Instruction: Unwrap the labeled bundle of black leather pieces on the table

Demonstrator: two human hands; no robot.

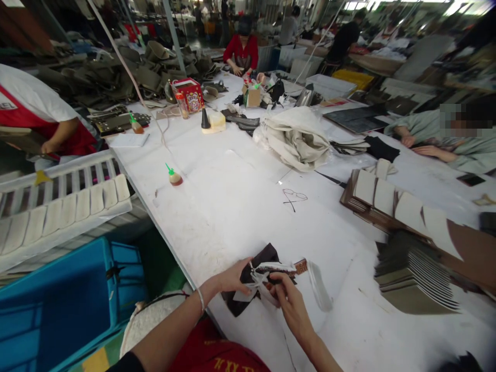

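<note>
between left hand [228, 277] and right hand [290, 305], leather strap [300, 267] pointing right

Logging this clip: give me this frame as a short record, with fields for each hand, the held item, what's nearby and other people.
view: head camera, looking along a white worktable
left hand: grips the dark piece, bangle on wrist
right hand: fingers on the white strips
held item: dark piece, possibly leather, with white strips and a brown strap end
nearby: pale strip; stacked panels
others: person in red top; person in pale green sleeves
</note>
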